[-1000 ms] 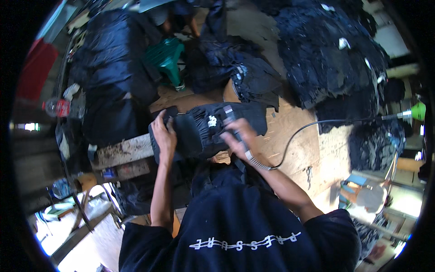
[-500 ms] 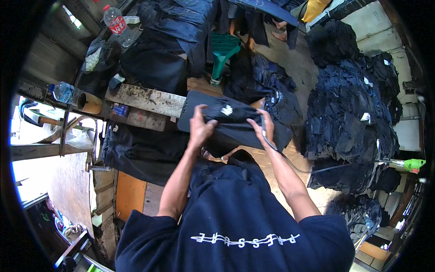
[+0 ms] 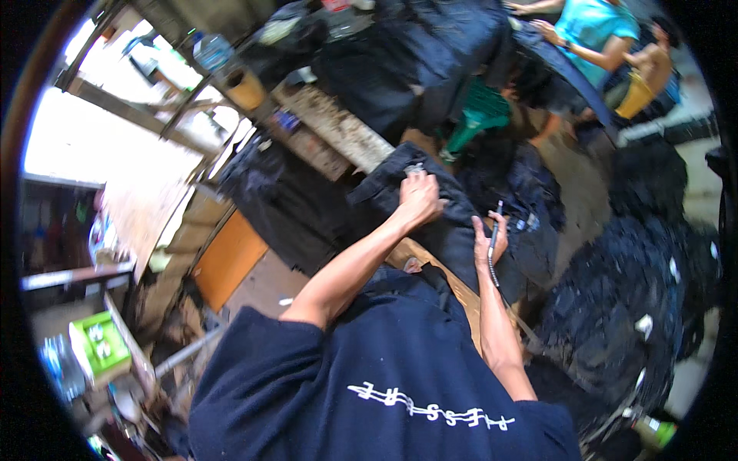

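Observation:
Dark denim trousers point(image 3: 453, 223) lie over a long board sloping away in front of me. Near their far end my left hand point(image 3: 421, 201) is closed on the cloth beside a small pale label point(image 3: 415, 169). Lower down, on the right edge, my right hand point(image 3: 490, 243) holds a slim pen-shaped tool point(image 3: 493, 246) between thumb and fingers, its tip pointing up and away. From the tool a dark flexible cord runs back along my right forearm. The board is mostly hidden under the cloth.
A worn, stained plank point(image 3: 338, 119) stands beyond the board. Black trousers point(image 3: 292, 203) hang to the left. Large dark garment heaps point(image 3: 615, 284) fill the right. Behind a green plastic stool point(image 3: 480, 115), a person in a turquoise shirt point(image 3: 596, 38) works. A green tool point(image 3: 659, 432) lies lower right.
My view has turned and tilted. The black cloth, earlier gathered between both hands on the board, is now spread along it. My left hand grips near the label; my right hand is off the cloth's middle.

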Demonstrator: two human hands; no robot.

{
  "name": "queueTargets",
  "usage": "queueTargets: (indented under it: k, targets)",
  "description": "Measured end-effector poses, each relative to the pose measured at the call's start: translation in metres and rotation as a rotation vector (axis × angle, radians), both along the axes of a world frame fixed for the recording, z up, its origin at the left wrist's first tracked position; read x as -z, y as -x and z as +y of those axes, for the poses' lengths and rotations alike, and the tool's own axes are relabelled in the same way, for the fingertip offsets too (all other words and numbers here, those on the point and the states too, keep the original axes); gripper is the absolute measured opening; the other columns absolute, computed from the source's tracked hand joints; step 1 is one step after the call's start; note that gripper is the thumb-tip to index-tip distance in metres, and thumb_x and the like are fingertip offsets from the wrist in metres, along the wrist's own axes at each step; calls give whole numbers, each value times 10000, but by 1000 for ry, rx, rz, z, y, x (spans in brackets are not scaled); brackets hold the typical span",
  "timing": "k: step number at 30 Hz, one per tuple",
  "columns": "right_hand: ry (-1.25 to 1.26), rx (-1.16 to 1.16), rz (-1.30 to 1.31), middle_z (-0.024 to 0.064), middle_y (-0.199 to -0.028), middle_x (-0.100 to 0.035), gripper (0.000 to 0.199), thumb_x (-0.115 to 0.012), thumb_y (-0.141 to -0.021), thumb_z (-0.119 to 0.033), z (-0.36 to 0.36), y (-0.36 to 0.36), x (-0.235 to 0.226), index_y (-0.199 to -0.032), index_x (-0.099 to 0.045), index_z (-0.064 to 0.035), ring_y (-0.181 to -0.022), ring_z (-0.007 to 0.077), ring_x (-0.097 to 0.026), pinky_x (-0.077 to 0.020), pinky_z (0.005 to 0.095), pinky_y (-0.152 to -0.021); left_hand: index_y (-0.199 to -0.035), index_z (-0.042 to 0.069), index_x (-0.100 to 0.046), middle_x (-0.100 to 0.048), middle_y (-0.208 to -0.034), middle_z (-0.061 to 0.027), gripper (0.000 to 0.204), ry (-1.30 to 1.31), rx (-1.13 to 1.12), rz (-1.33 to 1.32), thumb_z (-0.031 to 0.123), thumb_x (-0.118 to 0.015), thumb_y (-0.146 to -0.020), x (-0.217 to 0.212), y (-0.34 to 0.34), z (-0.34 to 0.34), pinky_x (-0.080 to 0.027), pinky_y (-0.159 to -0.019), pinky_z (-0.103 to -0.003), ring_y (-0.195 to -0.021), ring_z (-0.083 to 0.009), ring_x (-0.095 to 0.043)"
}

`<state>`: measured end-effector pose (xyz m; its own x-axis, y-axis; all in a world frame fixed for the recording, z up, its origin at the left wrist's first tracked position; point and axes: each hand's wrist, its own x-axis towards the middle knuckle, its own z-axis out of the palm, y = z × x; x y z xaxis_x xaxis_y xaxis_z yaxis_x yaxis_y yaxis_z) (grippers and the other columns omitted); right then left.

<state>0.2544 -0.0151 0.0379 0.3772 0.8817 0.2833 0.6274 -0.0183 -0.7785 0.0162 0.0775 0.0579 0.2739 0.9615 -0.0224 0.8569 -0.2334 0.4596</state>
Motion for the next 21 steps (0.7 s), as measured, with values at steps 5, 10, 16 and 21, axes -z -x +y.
queueTargets:
  k: [5,10,16,21]
  targets:
    - [-88,77,86,144,-1178,-792,401,-885,-950,-334,5,-7,14,-1174,-727,-41,-1122,296,-742,-552,413,-1033,-1180,-14,-690,-761,-1173,-246,621,207,-43,214,462,-868,-823,9,29,33,-616,-903,-543,-1110,-394,-764]
    - [-117,-26,293,161,-1174,-791,275,-729,-1088,-234,0,-17,21,-1194,-722,20,-1131,284,-744,-552,388,-1042,-1183,77,-730,-774,-1071,-192,391,387,17,-53,256,-874,-866,-4,61,37,-588,-909,-442,-1048,-313,-750]
    - [-22,-76,405,200,-1192,-788,465,-510,-1189,-347,-1,-25,22,-1240,-714,67,-1145,281,-748,-545,405,-1082,-1418,114,-614,-686,-1057,-25,620,440,-49,-643,165,-921,-881,-9,73,25,-528,-943,-320,-1003,-131,-638]
    - [-59,-177,474,220,-1206,-777,372,-561,-1154,-276,8,2,-2,-1314,-630,53,-1169,289,-750,-548,417,-1098,-1431,130,-533,-716,-1107,-83,780,326,-26,-490,187,-969,-787,-3,76,18,-546,-1017,-389,-1089,-211,-687]
